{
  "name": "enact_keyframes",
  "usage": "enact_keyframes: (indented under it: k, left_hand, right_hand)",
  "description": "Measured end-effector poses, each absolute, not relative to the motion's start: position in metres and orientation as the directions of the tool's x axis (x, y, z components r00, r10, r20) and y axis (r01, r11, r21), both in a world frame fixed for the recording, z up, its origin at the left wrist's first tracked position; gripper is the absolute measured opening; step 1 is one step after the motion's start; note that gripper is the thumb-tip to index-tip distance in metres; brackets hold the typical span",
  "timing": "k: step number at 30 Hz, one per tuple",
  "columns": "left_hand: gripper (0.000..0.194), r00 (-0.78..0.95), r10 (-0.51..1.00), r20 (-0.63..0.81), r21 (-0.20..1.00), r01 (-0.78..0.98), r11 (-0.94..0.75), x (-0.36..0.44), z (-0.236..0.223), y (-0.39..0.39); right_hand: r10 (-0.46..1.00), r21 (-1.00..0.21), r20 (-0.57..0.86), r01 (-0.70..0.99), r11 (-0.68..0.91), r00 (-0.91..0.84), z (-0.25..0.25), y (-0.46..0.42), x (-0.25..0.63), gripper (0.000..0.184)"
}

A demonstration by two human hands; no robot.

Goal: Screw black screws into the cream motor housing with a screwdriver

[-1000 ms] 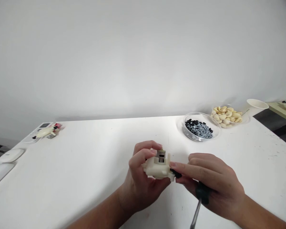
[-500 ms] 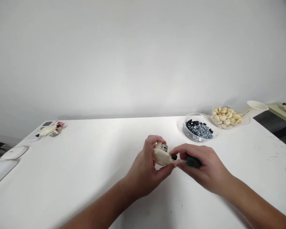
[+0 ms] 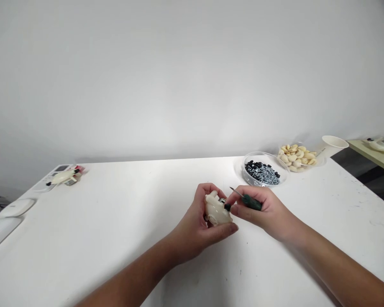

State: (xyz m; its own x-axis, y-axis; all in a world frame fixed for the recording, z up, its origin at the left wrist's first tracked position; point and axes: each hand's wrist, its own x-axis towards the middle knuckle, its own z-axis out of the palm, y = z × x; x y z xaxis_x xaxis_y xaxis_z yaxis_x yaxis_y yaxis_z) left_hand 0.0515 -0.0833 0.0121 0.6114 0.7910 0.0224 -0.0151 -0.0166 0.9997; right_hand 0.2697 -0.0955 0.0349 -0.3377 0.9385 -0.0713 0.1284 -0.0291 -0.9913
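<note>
My left hand (image 3: 202, 224) wraps around a cream plastic casing (image 3: 216, 212), rounded and tilted, with a shiny metal part showing at its upper right. A small black knob (image 3: 227, 207) sits at the casing's right side. My right hand (image 3: 265, 209) grips a screwdriver with a dark green handle (image 3: 252, 202), its thin shaft pointing up and left, clear of the casing. The thumb and forefinger of that hand touch the black knob. Part of the casing is hidden behind my left fingers.
Behind my right hand stands a clear round dish (image 3: 265, 169) of screws and black knobs. Beside it are a container of cream pieces (image 3: 297, 157) and a paper cup (image 3: 333, 147). At far left lies another cream piece (image 3: 63, 176) on a white device. A similar one (image 3: 382, 144) rests on a side surface.
The casing has turned in my left hand. The screwdriver has swung so its tip points up, away from the casing, while my right fingers are at the black knob.
</note>
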Motion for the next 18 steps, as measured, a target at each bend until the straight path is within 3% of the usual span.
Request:
enact_keyframes:
  k: [12,14,16,18]
  left_hand:
    - [0.059,0.548,0.817,0.179,0.921,0.199,-0.335,0.045,0.005,-0.075]
    - [0.058,0.540,0.828,0.148,0.964,0.109,-0.243,0.046,0.006,-0.074]
    - [0.053,0.557,0.830,0.034,0.999,-0.044,-0.012,0.047,0.010,-0.074]
    - [0.043,0.588,0.803,-0.101,0.953,-0.174,0.247,0.047,0.013,-0.072]
  right_hand:
    - [0.885,-0.987,-0.161,0.085,-0.138,-0.436,0.037,-0.094,0.268,0.014]
    - [0.884,-0.987,-0.161,0.068,-0.146,-0.439,0.037,-0.094,0.267,0.015]
    - [0.877,-0.982,-0.173,0.006,-0.191,-0.448,0.036,-0.095,0.266,0.017]
    - [0.886,-0.971,-0.180,-0.068,-0.230,-0.428,0.035,-0.096,0.266,0.016]
